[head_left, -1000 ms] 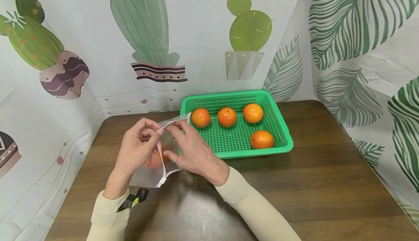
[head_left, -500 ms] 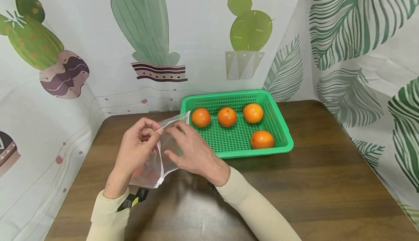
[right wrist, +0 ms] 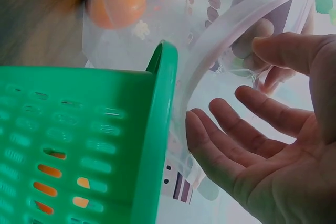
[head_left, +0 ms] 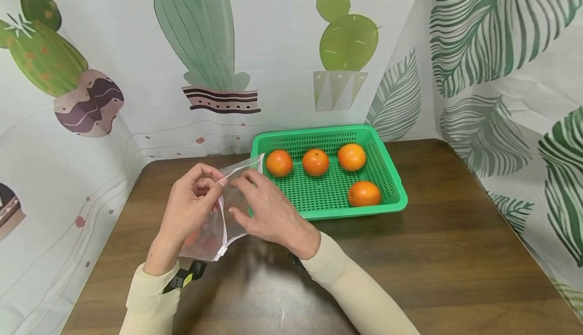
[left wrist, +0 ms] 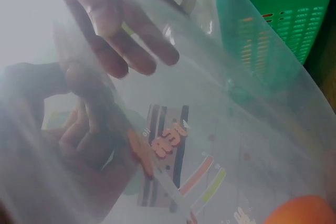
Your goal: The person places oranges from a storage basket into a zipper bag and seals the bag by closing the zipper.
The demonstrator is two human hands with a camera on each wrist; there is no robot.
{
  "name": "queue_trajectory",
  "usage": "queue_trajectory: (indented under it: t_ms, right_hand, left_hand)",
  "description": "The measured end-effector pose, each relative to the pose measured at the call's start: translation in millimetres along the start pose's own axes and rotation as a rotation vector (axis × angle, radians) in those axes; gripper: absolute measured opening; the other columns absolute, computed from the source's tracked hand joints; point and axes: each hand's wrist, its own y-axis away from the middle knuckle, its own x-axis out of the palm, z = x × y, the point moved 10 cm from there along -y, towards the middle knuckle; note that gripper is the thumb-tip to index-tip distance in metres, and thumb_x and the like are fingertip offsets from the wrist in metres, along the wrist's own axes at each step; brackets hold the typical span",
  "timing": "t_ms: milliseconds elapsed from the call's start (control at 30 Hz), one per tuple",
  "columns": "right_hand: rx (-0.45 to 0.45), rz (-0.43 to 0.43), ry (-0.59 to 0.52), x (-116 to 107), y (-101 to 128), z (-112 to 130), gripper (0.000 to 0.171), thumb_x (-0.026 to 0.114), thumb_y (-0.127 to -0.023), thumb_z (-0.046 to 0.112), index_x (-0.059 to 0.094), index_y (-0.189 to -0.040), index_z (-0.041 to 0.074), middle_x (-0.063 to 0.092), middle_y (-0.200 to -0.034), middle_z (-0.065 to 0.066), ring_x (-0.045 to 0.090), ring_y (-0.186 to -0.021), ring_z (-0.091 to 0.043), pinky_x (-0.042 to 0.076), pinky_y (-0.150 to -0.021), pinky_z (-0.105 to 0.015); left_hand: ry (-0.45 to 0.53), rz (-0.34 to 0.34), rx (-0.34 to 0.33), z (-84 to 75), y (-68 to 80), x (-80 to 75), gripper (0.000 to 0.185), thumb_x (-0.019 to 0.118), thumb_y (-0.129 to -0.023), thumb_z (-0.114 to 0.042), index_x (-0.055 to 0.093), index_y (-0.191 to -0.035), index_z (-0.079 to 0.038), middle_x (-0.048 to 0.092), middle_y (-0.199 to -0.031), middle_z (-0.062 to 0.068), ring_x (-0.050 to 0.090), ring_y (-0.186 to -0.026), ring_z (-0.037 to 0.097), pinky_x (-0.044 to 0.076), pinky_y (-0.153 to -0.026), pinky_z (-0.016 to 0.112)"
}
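My left hand pinches the upper edge of a clear zip bag between thumb and fingers. The bag's mouth gapes toward my right hand, whose loosely spread fingers reach into the opening and hold nothing. A white slider sits at the near end of the zip strip. Low in the bag lies a round orange fruit, mostly hidden behind my left hand in the head view. Printed figures and stripes show on the bag in the left wrist view.
Just right of the bag stands a green perforated basket holding several round orange fruits. The bag's far corner overlaps the basket's left rim in the head view. Under everything is a brown wooden table, with a patterned cloth behind it.
The fruit has dropped from beside my right fingers to the bag's lower left, out of my right hand. The bag's bottom has shifted slightly left; both hands stay almost in place.
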Motion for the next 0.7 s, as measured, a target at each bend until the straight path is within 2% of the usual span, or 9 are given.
queue_trajectory:
  t_ms: [200,300,700]
  right_hand:
    - [-0.017,-0.027,-0.015,-5.5,0.4,1.0,0.033,0.078,-0.09,0.013,0.067,-0.12,0.003,0.066,-0.115,-0.01,0.063,-0.1,-0.022,0.054,-0.09,-0.033]
    - [-0.014,-0.031,-0.016,-8.8,1.0,0.1,0.032,0.077,-0.091,0.013,0.068,-0.12,0.004,0.066,-0.113,-0.009,0.062,-0.097,-0.02,0.054,-0.087,-0.031]
    - [0.057,-0.023,0.017,-27.5,11.3,-17.9,0.033,0.08,-0.092,0.015,0.068,-0.121,0.004,0.067,-0.116,-0.006,0.063,-0.101,-0.019,0.055,-0.087,-0.031]
  left_hand:
    - [0.016,0.003,0.01,-0.5,0.1,0.0,0.009,0.071,-0.103,-0.014,0.064,-0.106,-0.01,0.062,-0.066,0.005,0.058,-0.049,0.018,0.04,-0.039,0.029]
    - [0.017,0.001,0.009,0.8,-0.1,-0.3,0.009,0.071,-0.103,-0.015,0.064,-0.106,-0.011,0.062,-0.065,0.005,0.057,-0.049,0.018,0.039,-0.038,0.029]
    - [0.005,0.003,-0.001,0.6,1.1,0.6,0.01,0.073,-0.103,-0.017,0.064,-0.105,-0.012,0.062,-0.065,0.005,0.057,-0.049,0.02,0.037,-0.037,0.03]
